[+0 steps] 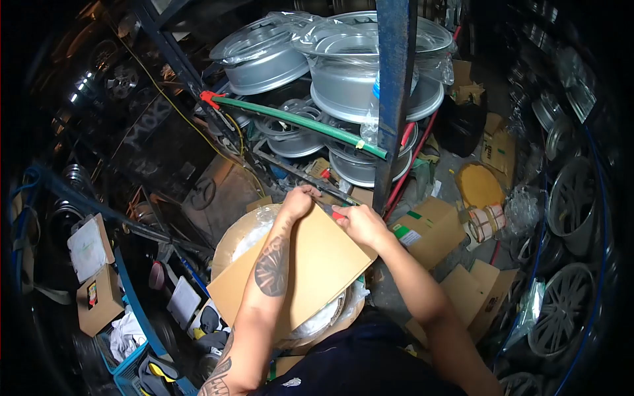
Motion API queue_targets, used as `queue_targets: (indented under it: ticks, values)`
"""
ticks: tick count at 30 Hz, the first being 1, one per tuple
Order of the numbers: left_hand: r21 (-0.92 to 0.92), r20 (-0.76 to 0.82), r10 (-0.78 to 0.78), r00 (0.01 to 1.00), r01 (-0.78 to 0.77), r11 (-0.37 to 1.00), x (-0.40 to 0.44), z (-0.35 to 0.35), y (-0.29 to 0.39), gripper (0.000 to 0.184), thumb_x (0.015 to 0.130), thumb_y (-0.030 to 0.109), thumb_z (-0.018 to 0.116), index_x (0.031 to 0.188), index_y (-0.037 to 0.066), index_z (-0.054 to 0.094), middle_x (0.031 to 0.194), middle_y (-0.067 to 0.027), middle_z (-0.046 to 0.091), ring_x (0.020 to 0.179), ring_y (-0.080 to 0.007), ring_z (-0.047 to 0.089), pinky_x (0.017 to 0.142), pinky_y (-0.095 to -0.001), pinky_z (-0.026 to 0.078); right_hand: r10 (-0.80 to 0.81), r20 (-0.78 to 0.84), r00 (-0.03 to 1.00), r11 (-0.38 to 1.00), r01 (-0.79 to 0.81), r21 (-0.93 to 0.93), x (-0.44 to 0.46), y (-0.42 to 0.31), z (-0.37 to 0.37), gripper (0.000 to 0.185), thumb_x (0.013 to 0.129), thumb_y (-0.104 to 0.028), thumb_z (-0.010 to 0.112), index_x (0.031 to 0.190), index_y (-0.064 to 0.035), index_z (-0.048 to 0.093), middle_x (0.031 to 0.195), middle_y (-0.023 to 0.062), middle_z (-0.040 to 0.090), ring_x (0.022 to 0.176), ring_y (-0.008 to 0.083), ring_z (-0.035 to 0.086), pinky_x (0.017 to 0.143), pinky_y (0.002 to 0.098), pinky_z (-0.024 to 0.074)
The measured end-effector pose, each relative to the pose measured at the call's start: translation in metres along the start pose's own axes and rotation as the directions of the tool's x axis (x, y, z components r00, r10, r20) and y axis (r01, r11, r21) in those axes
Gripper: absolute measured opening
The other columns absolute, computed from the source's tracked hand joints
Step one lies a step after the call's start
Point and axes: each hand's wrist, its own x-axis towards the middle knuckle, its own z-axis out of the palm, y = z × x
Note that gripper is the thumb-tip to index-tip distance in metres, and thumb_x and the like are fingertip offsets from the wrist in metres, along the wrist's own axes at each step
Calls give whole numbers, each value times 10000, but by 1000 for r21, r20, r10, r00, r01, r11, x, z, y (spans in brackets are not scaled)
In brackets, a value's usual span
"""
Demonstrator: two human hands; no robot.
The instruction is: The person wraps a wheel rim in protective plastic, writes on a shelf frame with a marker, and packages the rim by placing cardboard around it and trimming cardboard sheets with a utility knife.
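Note:
A folded cardboard sheet [317, 264] lies slanted across a wheel wrapped in clear plastic [254, 237], which has round cardboard [226, 245] around its edge. My left hand [302, 200] is closed at the sheet's far edge, fingers curled over it. Close by on the right, my right hand [361, 224] grips a small red tool [337, 215] that looks like a box cutter, against the same edge. My fingers cover most of the tool.
Silver wheel rims [343, 86] are stacked on a rack behind a blue steel post [395, 99] and a green bar [297, 122]. Opened cardboard boxes [429, 231] lie to the right. Several rims [561, 310] line the far right. Blue crates [135, 369] stand lower left.

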Motion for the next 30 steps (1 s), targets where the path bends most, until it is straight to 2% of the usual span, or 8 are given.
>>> queue_targets:
  ticks: [3,8,14,18,22,26,29,30]
  values:
    - [-433,236,-21,971,124,893,21,-2,-16,485,811,-56,394,1099,36,774,1032,-99,746,924,-186,677,910,-291,513,21,-54,998,999,-22,-23,-9,-7,2,392,950,-170,631,1341,-165,665,1009,268,695,913,430,694,836,492,563]
    - [-517,326,-9,945,186,836,18,-12,-12,608,772,-110,340,1226,35,718,1021,-123,735,864,-174,688,839,-285,546,-37,-89,995,979,18,-205,-3,-12,13,336,981,-195,567,1296,-139,671,903,221,732,870,394,735,749,505,585]
    - [-565,142,45,989,44,824,16,4,-15,578,787,-125,351,1223,20,702,949,-83,723,793,-152,667,781,-267,544,-110,-47,993,909,81,-409,22,-44,-10,246,937,-133,557,1016,-29,765,874,204,749,833,343,758,716,460,608]
    - [-455,50,59,997,-30,890,6,6,-5,585,745,-115,376,1181,31,737,964,-110,737,794,-162,658,810,-275,537,-146,26,989,868,141,-476,31,-39,-11,227,905,-120,573,920,-37,783,900,183,762,843,328,764,728,445,616]
    - [57,-126,233,964,-227,972,6,14,-16,585,789,-37,464,1151,293,783,1120,-280,687,1154,-406,606,1055,-459,472,-126,97,987,851,158,-500,7,-36,-24,214,898,-108,566,888,-65,775,870,182,752,814,347,756,704,447,609]
    - [107,-175,132,976,-115,988,-3,11,-1,619,763,-59,469,1161,298,780,1144,-207,677,1132,-380,605,1069,-426,456,-74,121,990,879,122,-461,-46,-24,-31,190,893,-119,565,881,-73,749,856,180,742,806,356,747,692,457,596]
    - [164,-163,188,969,-161,973,-4,10,4,611,759,-60,474,1159,286,781,1149,-191,701,1164,-353,596,1075,-422,456,-25,132,991,882,84,-464,-88,-21,-44,173,889,-139,579,918,-65,733,906,179,742,870,339,745,720,472,592]
    - [162,-142,185,972,-162,973,1,13,-2,610,761,-64,476,1161,281,781,1185,-139,724,1179,-329,591,1085,-425,444,71,237,969,861,61,-505,-100,-27,-54,177,892,-144,580,943,-65,730,936,180,740,894,334,742,731,473,592]
